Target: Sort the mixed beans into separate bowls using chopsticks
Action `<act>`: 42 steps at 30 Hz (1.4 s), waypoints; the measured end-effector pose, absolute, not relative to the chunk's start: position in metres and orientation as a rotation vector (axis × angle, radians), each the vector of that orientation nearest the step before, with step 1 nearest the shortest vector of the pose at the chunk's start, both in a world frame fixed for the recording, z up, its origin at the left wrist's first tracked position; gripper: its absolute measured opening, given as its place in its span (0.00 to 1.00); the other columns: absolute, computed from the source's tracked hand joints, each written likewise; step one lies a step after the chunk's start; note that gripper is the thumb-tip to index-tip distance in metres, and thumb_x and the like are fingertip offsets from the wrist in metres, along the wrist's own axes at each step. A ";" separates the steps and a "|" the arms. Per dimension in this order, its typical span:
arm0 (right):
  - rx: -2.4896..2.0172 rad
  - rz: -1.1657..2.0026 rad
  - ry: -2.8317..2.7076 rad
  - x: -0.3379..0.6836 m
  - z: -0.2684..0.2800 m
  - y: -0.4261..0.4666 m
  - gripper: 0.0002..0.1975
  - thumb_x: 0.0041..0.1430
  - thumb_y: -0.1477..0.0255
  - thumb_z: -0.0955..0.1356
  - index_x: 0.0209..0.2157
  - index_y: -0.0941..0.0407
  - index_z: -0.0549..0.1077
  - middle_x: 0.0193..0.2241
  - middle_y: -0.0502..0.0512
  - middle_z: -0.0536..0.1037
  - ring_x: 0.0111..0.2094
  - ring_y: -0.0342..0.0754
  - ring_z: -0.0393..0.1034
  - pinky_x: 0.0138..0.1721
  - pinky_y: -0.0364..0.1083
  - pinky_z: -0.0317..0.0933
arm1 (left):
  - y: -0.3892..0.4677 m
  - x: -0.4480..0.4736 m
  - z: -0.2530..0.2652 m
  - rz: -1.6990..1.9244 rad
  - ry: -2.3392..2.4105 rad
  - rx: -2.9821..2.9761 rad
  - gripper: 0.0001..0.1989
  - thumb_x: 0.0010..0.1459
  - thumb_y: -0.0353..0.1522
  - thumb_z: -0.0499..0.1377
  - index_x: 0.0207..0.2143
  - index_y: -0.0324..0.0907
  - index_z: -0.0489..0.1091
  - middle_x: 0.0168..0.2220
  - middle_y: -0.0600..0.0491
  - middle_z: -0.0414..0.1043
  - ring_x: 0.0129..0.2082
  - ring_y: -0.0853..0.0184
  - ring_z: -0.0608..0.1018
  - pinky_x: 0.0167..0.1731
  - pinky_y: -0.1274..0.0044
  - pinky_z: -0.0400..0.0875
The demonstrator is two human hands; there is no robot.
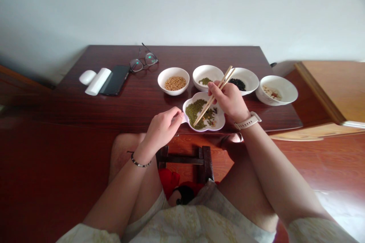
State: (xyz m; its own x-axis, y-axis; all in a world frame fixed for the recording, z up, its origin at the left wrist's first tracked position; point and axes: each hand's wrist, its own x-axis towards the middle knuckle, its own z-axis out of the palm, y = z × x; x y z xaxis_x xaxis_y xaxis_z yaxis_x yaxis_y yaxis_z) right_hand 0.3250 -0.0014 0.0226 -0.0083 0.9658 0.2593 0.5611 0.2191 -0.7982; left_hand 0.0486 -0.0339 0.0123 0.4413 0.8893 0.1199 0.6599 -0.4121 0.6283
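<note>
My left hand (pixel 165 126) is closed on the short handle of a white scalloped dish (pixel 219 124) at the table's front edge. Green beans (pixel 194 111) fill most of the dish's left side, with a few dark and yellowish pieces at its right. In my right hand (pixel 229 98) is a pair of chopsticks (pixel 212 99), slanting down to the left, their tips among the green beans. Whether the tips pinch a bean is too small to tell. Behind the dish, a white bowl (pixel 207 69) holds a small heap of green beans, and another bowl (pixel 251 78) holds black beans, partly hidden by my right hand.
A bowl (pixel 173 71) of yellow beans stands left of these, and a bowl (pixel 289 93) with pale pieces at the right. Eyeglasses (pixel 144 62), a dark phone (pixel 115 79), a white cylinder (pixel 98 81) and a white rounded object (pixel 87 77) lie on the dark wooden table (pixel 137 110).
</note>
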 end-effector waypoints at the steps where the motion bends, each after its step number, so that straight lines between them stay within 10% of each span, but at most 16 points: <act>1: -1.445 0.623 -1.676 0.325 0.023 -0.001 0.31 0.76 0.43 0.63 0.31 0.54 0.77 0.20 0.52 0.77 0.24 0.50 0.74 0.33 0.49 0.62 | -0.034 0.049 0.012 0.610 1.298 2.201 0.15 0.79 0.41 0.53 0.43 0.45 0.76 0.36 0.52 0.83 0.33 0.63 0.81 0.35 0.74 0.64; 42: -1.412 0.645 -1.651 0.325 0.021 0.001 0.29 0.77 0.46 0.64 0.30 0.54 0.77 0.19 0.51 0.75 0.23 0.49 0.72 0.33 0.49 0.61 | -0.033 0.048 0.012 0.609 1.296 2.187 0.14 0.79 0.40 0.54 0.42 0.45 0.74 0.35 0.54 0.81 0.31 0.65 0.79 0.34 0.74 0.63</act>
State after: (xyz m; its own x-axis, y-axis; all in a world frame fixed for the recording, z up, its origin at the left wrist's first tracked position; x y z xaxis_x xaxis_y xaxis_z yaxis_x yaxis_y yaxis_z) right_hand 0.3247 0.0009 0.0209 -0.0039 0.9633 0.2684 0.5259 0.2302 -0.8188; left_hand 0.0483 -0.0332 0.0116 0.4407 0.8904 0.1135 0.6560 -0.4058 0.6363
